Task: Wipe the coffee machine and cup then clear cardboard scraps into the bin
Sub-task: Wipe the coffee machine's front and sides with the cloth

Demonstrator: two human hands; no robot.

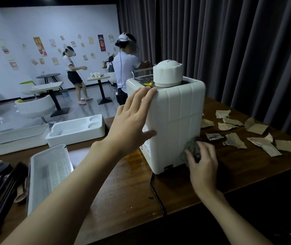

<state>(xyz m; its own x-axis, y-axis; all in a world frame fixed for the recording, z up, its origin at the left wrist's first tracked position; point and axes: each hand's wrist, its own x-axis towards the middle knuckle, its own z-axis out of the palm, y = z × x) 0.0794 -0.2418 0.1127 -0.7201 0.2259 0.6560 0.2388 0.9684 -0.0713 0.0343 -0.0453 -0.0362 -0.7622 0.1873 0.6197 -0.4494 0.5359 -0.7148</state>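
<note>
A white coffee machine stands on the dark wooden table, with an upturned white cup on its top. My left hand lies flat against the machine's left side, fingers straight, thumb on its near face. My right hand holds a grey cloth against the machine's lower right corner. Several torn cardboard scraps lie on the table to the right of the machine.
A black power cord runs from the machine over the table's front edge. White trays and a slotted white basket sit to the left. Dark utensils lie far left. Two people stand beyond the table. A grey curtain hangs behind.
</note>
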